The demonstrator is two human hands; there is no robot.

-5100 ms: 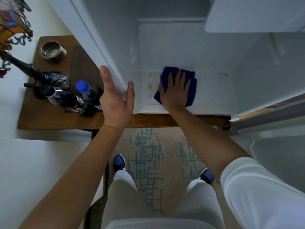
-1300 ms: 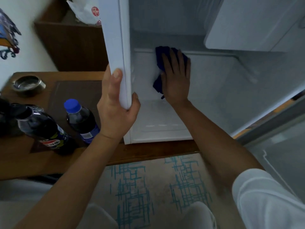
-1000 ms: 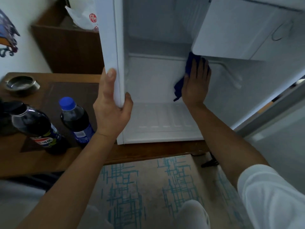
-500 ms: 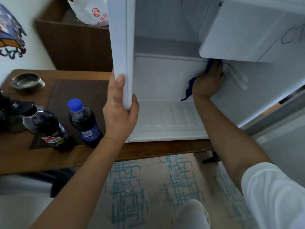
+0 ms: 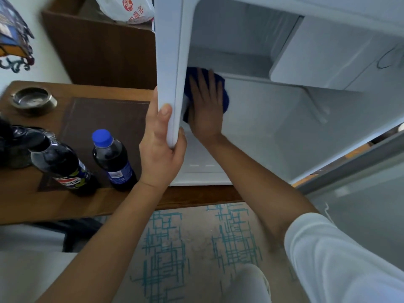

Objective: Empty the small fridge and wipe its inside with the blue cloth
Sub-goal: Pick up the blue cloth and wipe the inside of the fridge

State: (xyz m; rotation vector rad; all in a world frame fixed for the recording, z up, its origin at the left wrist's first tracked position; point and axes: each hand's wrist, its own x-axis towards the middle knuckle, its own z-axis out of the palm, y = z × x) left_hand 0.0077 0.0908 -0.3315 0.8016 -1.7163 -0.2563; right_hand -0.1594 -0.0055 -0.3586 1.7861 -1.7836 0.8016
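The small white fridge (image 5: 262, 119) stands open on a wooden table, and nothing is visible on its inner floor or shelf. My right hand (image 5: 205, 110) lies flat with straight fingers on the blue cloth (image 5: 224, 92), pressing it against the back wall near the left inner corner. Most of the cloth is hidden under the hand and behind the fridge's left front edge. My left hand (image 5: 160, 147) grips that left front edge (image 5: 169, 62), thumb inside and fingers on the outside. Two dark soda bottles (image 5: 113, 160) (image 5: 63, 169) stand on the table to the left.
A metal ashtray (image 5: 32, 100) sits at the table's far left. A brown cabinet (image 5: 105, 49) with a white plastic bag (image 5: 129, 9) on top stands behind. The fridge door (image 5: 360, 171) hangs open at right. Patterned carpet (image 5: 196, 248) lies below.
My right hand has swept the cloth along the back wall from the right inner corner to the left inner corner. My left hand keeps its grip on the fridge edge.
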